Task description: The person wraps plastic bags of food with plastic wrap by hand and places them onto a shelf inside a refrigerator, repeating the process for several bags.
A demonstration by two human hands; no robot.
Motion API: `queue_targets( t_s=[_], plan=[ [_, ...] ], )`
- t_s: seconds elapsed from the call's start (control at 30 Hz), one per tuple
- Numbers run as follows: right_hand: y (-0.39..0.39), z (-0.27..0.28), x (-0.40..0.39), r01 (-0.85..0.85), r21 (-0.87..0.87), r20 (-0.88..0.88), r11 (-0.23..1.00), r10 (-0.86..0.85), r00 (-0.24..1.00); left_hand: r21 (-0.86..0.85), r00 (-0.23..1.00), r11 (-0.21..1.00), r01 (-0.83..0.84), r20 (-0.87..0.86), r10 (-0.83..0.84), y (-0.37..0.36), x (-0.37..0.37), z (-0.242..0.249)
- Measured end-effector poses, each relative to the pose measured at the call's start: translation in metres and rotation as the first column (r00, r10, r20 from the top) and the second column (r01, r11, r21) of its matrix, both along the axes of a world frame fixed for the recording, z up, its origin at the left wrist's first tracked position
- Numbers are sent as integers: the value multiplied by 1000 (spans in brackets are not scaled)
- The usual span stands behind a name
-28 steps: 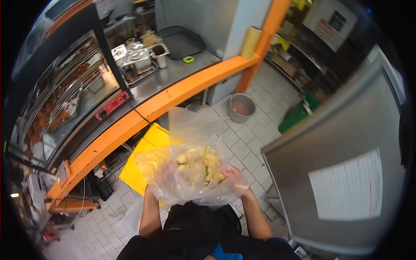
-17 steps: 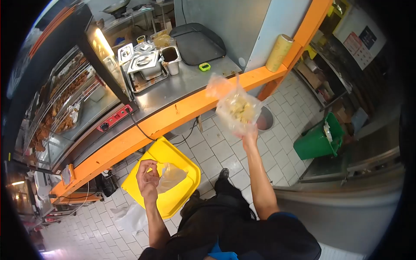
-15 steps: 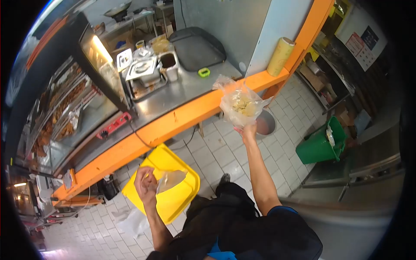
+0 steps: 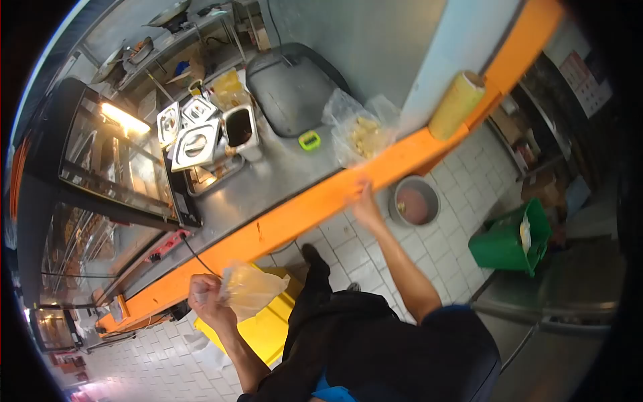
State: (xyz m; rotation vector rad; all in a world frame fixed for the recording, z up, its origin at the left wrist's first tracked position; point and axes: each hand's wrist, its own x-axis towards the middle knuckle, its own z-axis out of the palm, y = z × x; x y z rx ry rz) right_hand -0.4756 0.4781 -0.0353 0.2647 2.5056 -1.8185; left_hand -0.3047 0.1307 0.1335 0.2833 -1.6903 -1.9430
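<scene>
My left hand (image 4: 206, 295) is closed on a thin clear plastic bag (image 4: 253, 288), which hangs open above the yellow tray or lid. A second clear bag (image 4: 362, 137), with pale yellowish pieces inside, rests on the steel counter (image 4: 281, 177) at the edge of the orange beam (image 4: 268, 234). Just below that bag is my right hand (image 4: 363, 201), near the beam and apart from the bag. Motion blurs its fingers, and whether they are spread or closed does not show.
A roll of yellow film (image 4: 457, 106) stands on the beam. Steel containers (image 4: 195, 146) and a green timer (image 4: 309, 140) are on the counter. On the floor are a grey bucket (image 4: 415, 201), a green bin (image 4: 509, 241) and a yellow object (image 4: 264, 328).
The filled bag has moved from my right hand onto the counter, and that hand has let it go. My left hand has shifted left with its bag. The view has turned and moved closer.
</scene>
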Motion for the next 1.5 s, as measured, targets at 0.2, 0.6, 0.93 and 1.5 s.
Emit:
queue_targets(
  t_s=[0.2, 0.6, 0.93, 1.5],
  plan=[
    [-101, 135, 31, -704, -19, -336, 710, 659, 673, -16, 949, 952, 305, 93, -302, 41, -111, -5],
    [-83, 125, -85, -543, -246, -165, 803, 518, 839, 105, 899, 900, 423, 73, -431, 52, -197, -124],
    [-89, 8, -165, -592, -308, 117, 745, 647, 753, 200, 744, 926, 320, 552, -376, 30, -240, -157],
    [-74, 30, -121, -444, 72, 101, 893, 436, 894, 494, 990, 868, 50, 90, -109, 80, -213, -159]
  ],
)
